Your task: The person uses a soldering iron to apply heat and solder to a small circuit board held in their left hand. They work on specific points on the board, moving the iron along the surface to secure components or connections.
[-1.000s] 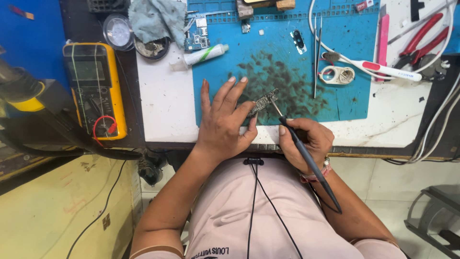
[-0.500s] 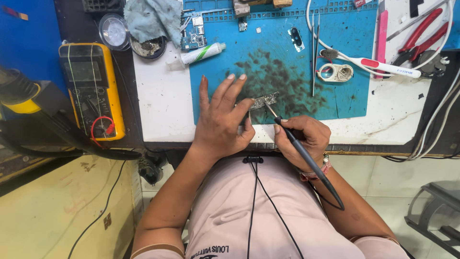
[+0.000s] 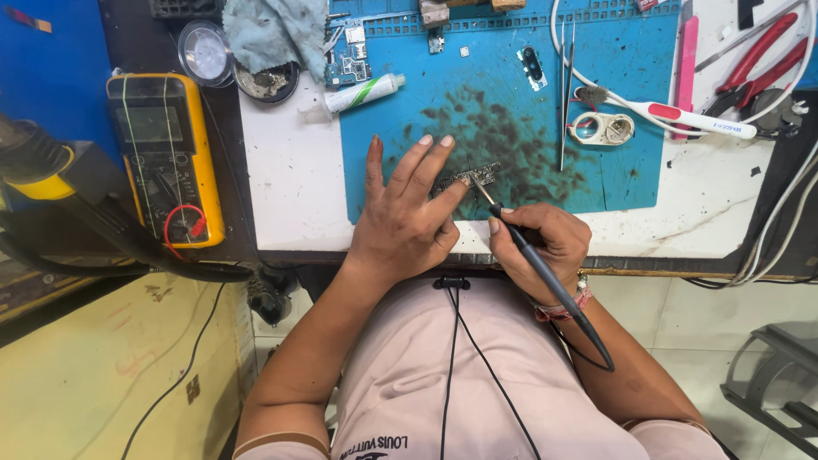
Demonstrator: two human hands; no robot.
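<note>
blue mat [image 3: 503, 111] bears small dark narrow circuit board [image 3: 467, 179].

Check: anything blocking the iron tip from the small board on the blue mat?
Nothing visible. The soldering iron in the right hand already has its tip at the small circuit board, which the left hand pins from the left side.

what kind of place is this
Most likely a small electronics repair bench. The right hand holds a soldering iron to a small circuit board that the left hand steadies on a stained blue work mat, with a yellow multimeter beside it.
</note>
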